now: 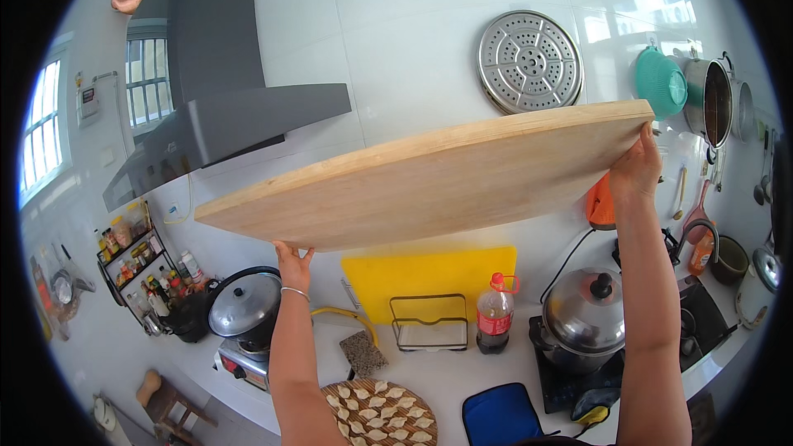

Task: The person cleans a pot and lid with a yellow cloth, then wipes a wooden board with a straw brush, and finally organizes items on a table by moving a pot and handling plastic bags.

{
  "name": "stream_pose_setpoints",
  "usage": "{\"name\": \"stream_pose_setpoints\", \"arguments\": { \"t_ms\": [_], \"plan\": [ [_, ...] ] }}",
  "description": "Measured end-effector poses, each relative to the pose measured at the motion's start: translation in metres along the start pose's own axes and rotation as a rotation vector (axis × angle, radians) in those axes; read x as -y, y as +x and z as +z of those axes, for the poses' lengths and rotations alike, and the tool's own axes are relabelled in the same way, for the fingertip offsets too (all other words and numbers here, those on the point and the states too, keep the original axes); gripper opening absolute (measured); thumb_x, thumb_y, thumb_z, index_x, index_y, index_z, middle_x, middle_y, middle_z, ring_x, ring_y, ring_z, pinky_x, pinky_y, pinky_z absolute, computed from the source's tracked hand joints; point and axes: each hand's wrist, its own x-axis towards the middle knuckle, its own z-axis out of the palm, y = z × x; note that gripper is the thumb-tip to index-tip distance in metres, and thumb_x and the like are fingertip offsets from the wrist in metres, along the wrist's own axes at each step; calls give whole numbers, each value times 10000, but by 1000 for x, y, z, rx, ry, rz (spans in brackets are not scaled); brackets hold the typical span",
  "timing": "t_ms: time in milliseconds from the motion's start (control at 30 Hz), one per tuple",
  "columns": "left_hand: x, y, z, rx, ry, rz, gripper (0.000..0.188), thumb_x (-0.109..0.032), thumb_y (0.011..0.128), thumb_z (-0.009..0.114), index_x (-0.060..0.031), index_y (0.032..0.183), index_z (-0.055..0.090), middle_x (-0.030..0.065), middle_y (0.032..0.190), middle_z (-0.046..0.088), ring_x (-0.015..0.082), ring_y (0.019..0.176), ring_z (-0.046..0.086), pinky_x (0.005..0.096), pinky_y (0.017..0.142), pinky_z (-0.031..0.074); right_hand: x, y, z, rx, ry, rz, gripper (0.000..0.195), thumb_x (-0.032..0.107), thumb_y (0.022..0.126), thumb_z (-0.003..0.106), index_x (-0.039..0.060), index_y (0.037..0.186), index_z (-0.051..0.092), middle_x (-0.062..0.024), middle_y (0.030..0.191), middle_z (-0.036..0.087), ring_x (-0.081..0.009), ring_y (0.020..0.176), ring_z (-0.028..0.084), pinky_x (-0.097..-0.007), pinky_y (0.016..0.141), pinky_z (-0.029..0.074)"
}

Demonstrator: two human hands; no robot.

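A large wooden board (396, 186) is raised in front of the wall, tilted so that its right end is higher. My left hand (293, 266) grips its lower edge near the left end; a bracelet circles that wrist. At the upper right corner my right hand (637, 164) holds the board, thumb on the near face. The fingers behind the board are hidden. Below it a yellow cutting board (427, 279) leans on the wall behind a wire rack (429, 325). Several dumplings (387, 412) lie on a round woven tray (427, 406) on the counter.
A lidded steel pot (582, 316) sits on a cooktop at right, beside a cola bottle (494, 316). At left stand a lidded pan (245, 303) on a gas stove and a spice rack (133, 260). The range hood (217, 68) juts out near the board's left end.
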Motion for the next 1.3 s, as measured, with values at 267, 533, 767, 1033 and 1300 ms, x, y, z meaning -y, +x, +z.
{"name": "stream_pose_setpoints", "arguments": {
  "t_ms": [267,533,767,1033,1300],
  "plan": [
    [46,53,-14,47,139,-166,745,-671,948,418,-147,1464,296,81,1538,326,269,1395,347,582,1080,344,-67,27,-25,-89,-155,109,571,425,938,593,122,1404,464,-15,1410,504,-221,1348,408,-408,1142,244],
    [90,80,-42,105,247,-312,724,-659,950,435,-130,1435,340,95,1480,401,279,1355,410,580,1029,406,-122,52,-72,-209,-162,249,612,432,851,705,133,1357,536,-1,1370,545,-216,1326,422,-410,1147,231],
    [121,87,-64,52,295,-411,700,-652,947,456,-138,1416,371,72,1440,448,263,1300,467,559,958,462,-167,56,-106,-285,-253,322,626,467,874,663,131,1382,515,-19,1387,546,-246,1342,419,-442,1147,232],
    [129,94,-66,70,392,-454,684,-664,930,483,-147,1372,421,42,1363,519,229,1219,521,523,878,492,-189,52,-119,-284,-335,355,663,491,876,663,132,1408,495,-19,1423,514,-251,1349,413,-466,1155,222],
    [122,94,-81,18,473,-513,708,-672,921,492,-127,1369,433,67,1345,533,247,1209,532,560,835,507,-193,51,-108,-316,-380,516,639,516,878,653,159,1386,505,-12,1421,505,-249,1342,418,-498,1137,245]
  ]
}}
